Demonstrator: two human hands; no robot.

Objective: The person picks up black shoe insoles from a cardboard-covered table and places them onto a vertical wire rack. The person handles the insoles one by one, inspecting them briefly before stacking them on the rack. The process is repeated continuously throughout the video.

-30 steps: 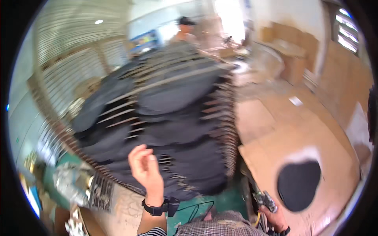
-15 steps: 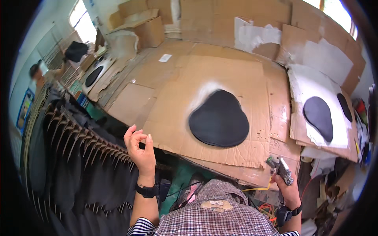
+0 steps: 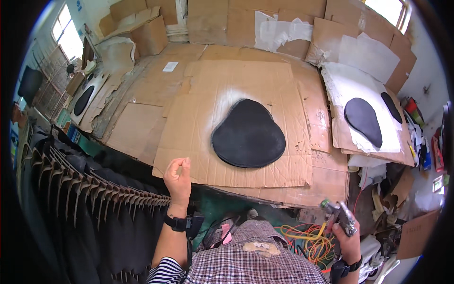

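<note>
A metal spray gun (image 3: 341,218) is gripped in my right hand (image 3: 349,241), held low past the table's front edge at the right, with a yellow hose running from it. My left hand (image 3: 178,183) hovers by the table's front edge, its fingers curled toward the thumb and nothing visible in them. Between and beyond my hands, a black three-lobed pad (image 3: 248,135) lies flat on a cardboard sheet (image 3: 189,128). Whitish overspray marks the cardboard around the pad's far left side. Neither hand touches the pad.
Black pieces hang on a long rack (image 3: 94,189) at the left. More black pads (image 3: 363,120) lie on a white-covered board at the right. Tangled hoses (image 3: 307,241) lie below the table. Cardboard panels (image 3: 208,23) line the back. Another person's arm (image 3: 19,113) shows at the far left.
My view has shifted to the right. My left hand's fingers have drawn in closer to the thumb. The spray gun remains in my right hand, now lower and farther from the table.
</note>
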